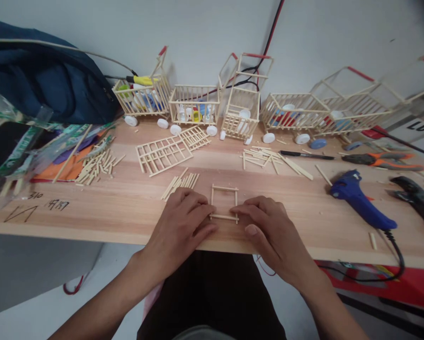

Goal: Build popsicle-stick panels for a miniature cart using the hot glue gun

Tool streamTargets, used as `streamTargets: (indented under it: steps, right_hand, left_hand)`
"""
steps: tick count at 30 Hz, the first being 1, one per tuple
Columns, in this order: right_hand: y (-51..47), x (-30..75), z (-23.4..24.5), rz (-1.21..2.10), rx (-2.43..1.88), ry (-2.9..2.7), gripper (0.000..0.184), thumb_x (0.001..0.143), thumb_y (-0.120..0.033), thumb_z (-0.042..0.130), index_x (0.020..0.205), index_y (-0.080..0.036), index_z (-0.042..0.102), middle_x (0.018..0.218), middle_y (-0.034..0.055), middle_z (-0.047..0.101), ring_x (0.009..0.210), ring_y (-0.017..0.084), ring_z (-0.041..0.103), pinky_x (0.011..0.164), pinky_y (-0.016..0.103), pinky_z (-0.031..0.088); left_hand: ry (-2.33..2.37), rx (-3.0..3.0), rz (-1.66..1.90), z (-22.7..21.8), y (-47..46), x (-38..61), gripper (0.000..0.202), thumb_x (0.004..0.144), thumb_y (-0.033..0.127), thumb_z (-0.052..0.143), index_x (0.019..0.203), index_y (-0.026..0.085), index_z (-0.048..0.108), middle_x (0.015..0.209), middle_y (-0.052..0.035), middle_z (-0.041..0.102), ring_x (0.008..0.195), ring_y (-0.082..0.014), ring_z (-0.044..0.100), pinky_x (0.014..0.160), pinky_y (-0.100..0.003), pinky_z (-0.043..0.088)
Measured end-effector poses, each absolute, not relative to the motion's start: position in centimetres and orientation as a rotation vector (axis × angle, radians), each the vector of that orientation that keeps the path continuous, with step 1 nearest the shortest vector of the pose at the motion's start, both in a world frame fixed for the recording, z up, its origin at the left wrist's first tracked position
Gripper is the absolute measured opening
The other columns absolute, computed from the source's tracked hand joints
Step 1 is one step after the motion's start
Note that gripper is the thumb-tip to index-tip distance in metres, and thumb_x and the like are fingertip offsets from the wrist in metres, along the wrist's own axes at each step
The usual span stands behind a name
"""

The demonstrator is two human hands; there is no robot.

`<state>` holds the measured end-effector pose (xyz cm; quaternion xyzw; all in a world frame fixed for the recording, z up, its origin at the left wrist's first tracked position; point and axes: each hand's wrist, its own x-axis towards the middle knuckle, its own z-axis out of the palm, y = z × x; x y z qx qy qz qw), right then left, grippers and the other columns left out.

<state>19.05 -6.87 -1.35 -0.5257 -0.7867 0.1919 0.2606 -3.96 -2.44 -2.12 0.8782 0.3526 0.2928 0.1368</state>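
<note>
A small square frame of thin wooden sticks [224, 217] lies flat on the tabletop, its sticks crossing at the corners. My left hand [185, 218] rests beside it, index fingertip at the lower left corner and thumb apart below. From the other side, my right hand [270, 227] touches the right stick near the lower corner with its index finger. The thumb of that hand is spread away, and neither hand closes around the frame. Several short sticks [181, 183] lie in a row just beyond my left hand. Past them sit two lattice panels of glued sticks [165, 153].
Miniature stick shopping carts [194, 97] line the wall. On the right lie a blue glue gun [362, 198], orange-handled pliers [384, 159], a black pen [307, 155] and a black-handled tool [415, 200]. Loose stick piles [96, 165], packets and a dark blue bag [49, 75] occupy the left.
</note>
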Motion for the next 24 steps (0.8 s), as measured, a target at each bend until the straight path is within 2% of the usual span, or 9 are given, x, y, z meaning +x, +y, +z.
streamTargets:
  steps: [13,24]
  right_hand:
    - [-6.89,19.08,-1.1,0.554,-1.388,-2.113,0.04,0.1,-0.046,0.032,0.12,-0.026,0.06,0.108,0.0068,0.057,0.103,0.024,0.051,0.087,0.042,0.034]
    - [-6.89,19.04,-1.16,0.567,-1.404,-2.108,0.039,0.1,-0.046,0.033,0.119,-0.026,0.061,0.108,0.0067,0.057,0.103,0.024,0.051,0.088,0.042,0.034]
  left_hand:
    - [1.021,2.538,0.867,-2.17,-2.47,-3.92,0.018,0.086,0.023,0.067,0.104,0.018,0.065,0.101,-0.0059,0.064,0.101,-0.0225,0.047,0.09,-0.036,0.045]
    - [1.011,2.545,0.864,-2.15,-2.52,-4.01,0.018,0.087,0.022,0.067,0.105,0.018,0.065,0.102,-0.0054,0.063,0.102,-0.0216,0.046,0.089,-0.036,0.044]
